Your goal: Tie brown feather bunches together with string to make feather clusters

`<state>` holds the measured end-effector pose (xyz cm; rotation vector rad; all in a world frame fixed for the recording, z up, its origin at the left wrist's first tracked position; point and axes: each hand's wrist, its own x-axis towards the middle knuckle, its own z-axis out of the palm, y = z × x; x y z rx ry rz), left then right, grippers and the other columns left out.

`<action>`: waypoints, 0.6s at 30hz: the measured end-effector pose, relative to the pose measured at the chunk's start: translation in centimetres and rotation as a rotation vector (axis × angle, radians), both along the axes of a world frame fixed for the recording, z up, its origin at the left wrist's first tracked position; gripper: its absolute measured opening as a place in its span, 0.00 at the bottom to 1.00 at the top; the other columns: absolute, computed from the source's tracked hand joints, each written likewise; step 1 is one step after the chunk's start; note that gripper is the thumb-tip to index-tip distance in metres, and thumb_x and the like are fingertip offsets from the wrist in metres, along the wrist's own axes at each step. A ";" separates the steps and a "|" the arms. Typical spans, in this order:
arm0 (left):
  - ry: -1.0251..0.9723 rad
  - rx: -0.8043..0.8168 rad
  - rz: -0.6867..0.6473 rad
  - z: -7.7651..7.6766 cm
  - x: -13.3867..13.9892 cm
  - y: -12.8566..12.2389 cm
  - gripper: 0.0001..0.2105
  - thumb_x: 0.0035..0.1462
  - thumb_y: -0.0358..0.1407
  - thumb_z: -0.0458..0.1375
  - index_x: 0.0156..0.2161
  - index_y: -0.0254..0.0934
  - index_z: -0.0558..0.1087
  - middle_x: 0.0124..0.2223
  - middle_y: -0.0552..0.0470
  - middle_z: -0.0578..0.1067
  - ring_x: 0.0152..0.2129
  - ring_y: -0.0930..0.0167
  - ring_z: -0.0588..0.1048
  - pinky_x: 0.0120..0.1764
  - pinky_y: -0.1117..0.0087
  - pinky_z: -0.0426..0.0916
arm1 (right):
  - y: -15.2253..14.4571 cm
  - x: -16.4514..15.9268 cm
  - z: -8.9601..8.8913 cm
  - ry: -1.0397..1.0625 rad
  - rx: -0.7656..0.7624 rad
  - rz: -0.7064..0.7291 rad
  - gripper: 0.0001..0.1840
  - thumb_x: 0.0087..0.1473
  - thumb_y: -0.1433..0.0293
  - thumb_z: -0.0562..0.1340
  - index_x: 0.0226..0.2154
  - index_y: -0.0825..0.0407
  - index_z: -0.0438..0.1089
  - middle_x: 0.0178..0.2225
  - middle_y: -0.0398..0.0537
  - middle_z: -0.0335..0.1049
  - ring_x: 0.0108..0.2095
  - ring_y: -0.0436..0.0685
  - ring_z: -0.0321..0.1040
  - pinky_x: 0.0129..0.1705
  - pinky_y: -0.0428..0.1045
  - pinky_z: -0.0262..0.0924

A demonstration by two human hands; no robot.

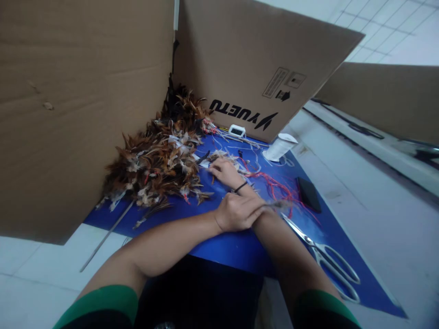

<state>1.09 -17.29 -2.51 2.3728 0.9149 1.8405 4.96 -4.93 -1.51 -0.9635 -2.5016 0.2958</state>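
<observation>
My left hand (240, 212) is closed in a pinch on a greyish feather (283, 204), whose tip sticks out to the right. This hand lies across my right forearm, just below the dark band (240, 187) on the wrist. Farther forward, my right hand (224, 171) is low over the table with its fingers bent and slightly apart, beside small pale feathers (221, 154). I see nothing held in it; its fingertips are partly hidden. To its left is a large heap of brown feathers (161, 160), some with white or red bits at their ends.
Scissors (315, 249), a dark phone (307, 194), tangled red string (274, 185), and a white thread spool (280, 147) occupy the right side of the blue tabletop (219, 246). A small white digital display (237, 131) stands behind. Cardboard walls (254, 59) enclose the left and back.
</observation>
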 end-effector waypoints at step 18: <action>-0.943 -1.057 -0.290 -0.2 -0.9 3.8 0.15 0.48 0.46 0.59 0.31 0.33 0.67 0.26 0.56 0.70 0.10 0.81 0.64 0.10 0.80 0.52 | -5.9 9.6 1.5 1.191 -0.864 -0.181 0.10 0.42 0.66 0.67 0.25 0.53 0.67 0.25 0.42 0.71 0.26 0.48 0.67 0.29 0.44 0.62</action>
